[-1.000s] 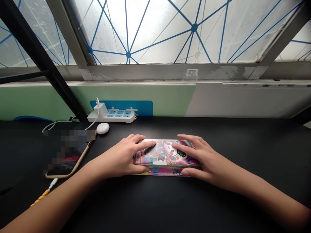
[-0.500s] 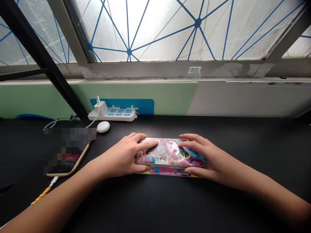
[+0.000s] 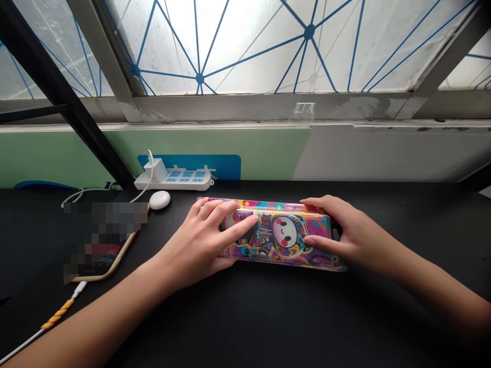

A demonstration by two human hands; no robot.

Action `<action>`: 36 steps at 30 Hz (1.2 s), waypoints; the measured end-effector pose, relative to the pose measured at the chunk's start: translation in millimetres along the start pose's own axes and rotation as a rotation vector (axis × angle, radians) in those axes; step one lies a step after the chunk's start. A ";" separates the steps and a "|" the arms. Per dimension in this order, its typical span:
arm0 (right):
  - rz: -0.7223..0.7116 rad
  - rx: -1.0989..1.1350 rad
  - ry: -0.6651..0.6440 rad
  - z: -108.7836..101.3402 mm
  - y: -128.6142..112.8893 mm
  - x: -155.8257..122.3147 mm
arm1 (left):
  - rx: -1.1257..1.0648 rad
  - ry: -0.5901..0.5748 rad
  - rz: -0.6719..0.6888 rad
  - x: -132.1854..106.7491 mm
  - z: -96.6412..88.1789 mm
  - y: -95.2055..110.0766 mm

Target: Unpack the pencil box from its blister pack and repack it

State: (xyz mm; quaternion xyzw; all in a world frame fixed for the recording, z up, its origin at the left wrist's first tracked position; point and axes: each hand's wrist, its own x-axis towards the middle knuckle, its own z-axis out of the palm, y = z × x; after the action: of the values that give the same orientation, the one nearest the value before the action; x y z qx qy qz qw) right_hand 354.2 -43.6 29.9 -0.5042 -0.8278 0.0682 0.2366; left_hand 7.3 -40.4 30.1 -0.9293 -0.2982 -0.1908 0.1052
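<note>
A colourful pencil box (image 3: 264, 245) with a round-faced cartoon figure on its lid is between my two hands, tilted so that the lid and its far side show. My left hand (image 3: 209, 235) grips its left end, fingers across the lid and thumb at the near edge. At the right end, my right hand (image 3: 341, 230) grips with the thumb on the lid and the fingers behind the far edge. Whether the box touches the table underneath is hard to see.
On the black table (image 3: 245, 322), a phone (image 3: 103, 260) with a charging cable (image 3: 57, 314) lies at the left, partly pixelated. A white rounded case (image 3: 159, 200) sits beside it. Behind stands a white power strip (image 3: 184, 180) with a plugged-in charger (image 3: 156, 170), against the wall.
The pencil box has tipped toward me, showing more of its lid and its far side rather than its near side. My right hand has moved up and right, its fingers now behind the far edge.
</note>
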 end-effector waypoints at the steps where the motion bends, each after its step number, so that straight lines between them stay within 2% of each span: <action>1: 0.002 0.018 0.009 -1.3 -2.0 -0.1 | -0.005 -0.005 -0.003 0.3 -0.7 0.3; 4: -0.011 0.055 0.040 -3.4 -7.4 -1.2 | -0.026 0.003 -0.052 1.5 -4.4 -0.7; 10: -0.124 0.037 0.146 -4.2 -11.6 -2.9 | 0.032 0.129 -0.239 3.5 -15.2 -15.1; 12: -0.192 -0.018 0.224 -4.7 -13.5 -4.1 | 0.011 0.163 -0.231 3.1 -18.8 -17.8; 16: -0.389 -0.229 0.381 -4.5 -20.0 -7.2 | 0.047 0.218 -0.121 1.8 -22.6 -11.8; 19: -0.476 -0.335 0.339 -1.3 -25.0 -8.9 | 0.079 0.168 -0.064 1.7 -21.0 -3.1; 22: -0.476 -0.368 0.282 3.9 -30.2 -10.1 | 0.075 0.130 -0.038 2.1 -17.9 2.8; 30: -0.451 -0.404 0.198 18.5 -52.2 -14.6 | 0.153 -0.079 0.001 3.6 -11.5 12.8; 36: -0.458 -0.417 0.130 24.1 -50.8 -14.0 | 0.126 -0.176 -0.034 4.3 -11.0 16.0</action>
State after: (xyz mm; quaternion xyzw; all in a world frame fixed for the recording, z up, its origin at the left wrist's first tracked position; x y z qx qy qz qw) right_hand 307.7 -77.2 22.0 -0.3455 -0.8991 -0.1905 0.1898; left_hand 16.8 -54.4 40.5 -0.9289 -0.3331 -0.0912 0.1335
